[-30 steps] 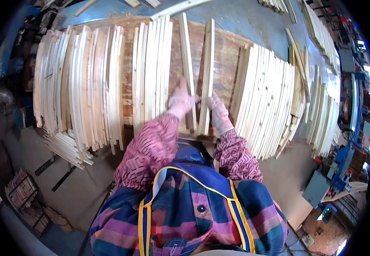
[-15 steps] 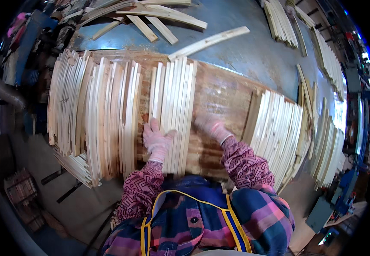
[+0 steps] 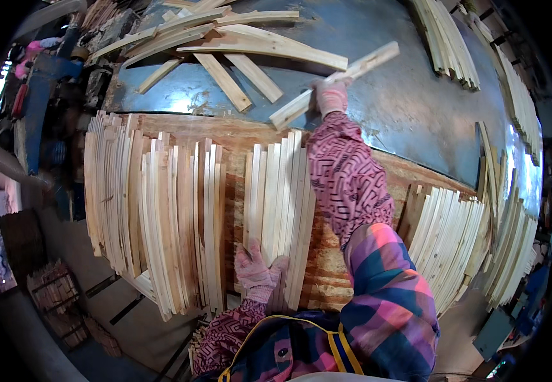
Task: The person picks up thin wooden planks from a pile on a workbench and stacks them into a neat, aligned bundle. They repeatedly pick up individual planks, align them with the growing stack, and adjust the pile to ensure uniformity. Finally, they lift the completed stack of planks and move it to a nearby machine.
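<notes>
Worker's right hand (image 3: 331, 95) is stretched out to the far side, fingers closed round the mid part of a loose wooden slat (image 3: 374, 58); fingertips blurred, so exact grip hard to tell. Slat lies at a slant, near end to the left, far end to the right, over the blue-grey metal counter (image 3: 416, 114) just beyond the brown plywood board (image 3: 327, 258).

Left hand (image 3: 260, 274) is spread wide, fingers apart & thumb out to the right, laid flat on the near part of the middle slat row (image 3: 276, 204), gripping nothing. That row sits side by side on the board, w/ a gap btwn it & the bigger left slat row (image 3: 161, 223); right slat row (image 3: 444, 235) is well apart, past the right arm. Far left: a messy pile of loose slats (image 3: 276, 48). Far right: another slat bundle (image 3: 444, 44), also on the counter.
</notes>
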### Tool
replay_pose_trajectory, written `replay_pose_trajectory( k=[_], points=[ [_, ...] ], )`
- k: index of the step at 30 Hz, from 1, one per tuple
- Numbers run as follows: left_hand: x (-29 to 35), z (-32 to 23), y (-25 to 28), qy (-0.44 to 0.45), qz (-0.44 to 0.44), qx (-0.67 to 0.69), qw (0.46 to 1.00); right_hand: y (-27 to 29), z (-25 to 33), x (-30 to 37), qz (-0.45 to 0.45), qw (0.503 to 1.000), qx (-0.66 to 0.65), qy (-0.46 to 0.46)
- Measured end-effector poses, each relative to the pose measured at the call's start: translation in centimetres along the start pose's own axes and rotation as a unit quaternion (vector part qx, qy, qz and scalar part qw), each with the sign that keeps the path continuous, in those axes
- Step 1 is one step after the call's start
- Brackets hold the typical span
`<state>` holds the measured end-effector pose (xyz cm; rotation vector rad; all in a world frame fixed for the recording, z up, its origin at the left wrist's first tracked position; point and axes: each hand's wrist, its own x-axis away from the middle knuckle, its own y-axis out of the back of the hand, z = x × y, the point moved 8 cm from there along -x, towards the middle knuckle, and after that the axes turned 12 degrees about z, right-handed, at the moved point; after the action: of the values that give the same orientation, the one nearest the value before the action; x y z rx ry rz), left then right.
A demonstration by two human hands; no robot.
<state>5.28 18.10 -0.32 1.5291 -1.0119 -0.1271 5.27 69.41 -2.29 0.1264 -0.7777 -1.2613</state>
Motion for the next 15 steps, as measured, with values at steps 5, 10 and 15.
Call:
replay_pose_trajectory(
  k=[5,10,15],
  points=[
    [0.1,0.3,-0.5,0.027,-0.009,-0.018,0.999,4.0,-3.8,4.0,0.361,0.660,-0.656,0.064],
    [0.3,0.5,-0.9,-0.012,-0.034,-0.008,0.999,8.7,-14.7,14.5,0.327,0.748,-0.577,0.006],
    [-0.4,-0.6,1.0,-0.015,-0.019,-0.042,0.999,11.1,-19.5,22.7,0.282,0.842,-0.458,-0.027]
  ],
)
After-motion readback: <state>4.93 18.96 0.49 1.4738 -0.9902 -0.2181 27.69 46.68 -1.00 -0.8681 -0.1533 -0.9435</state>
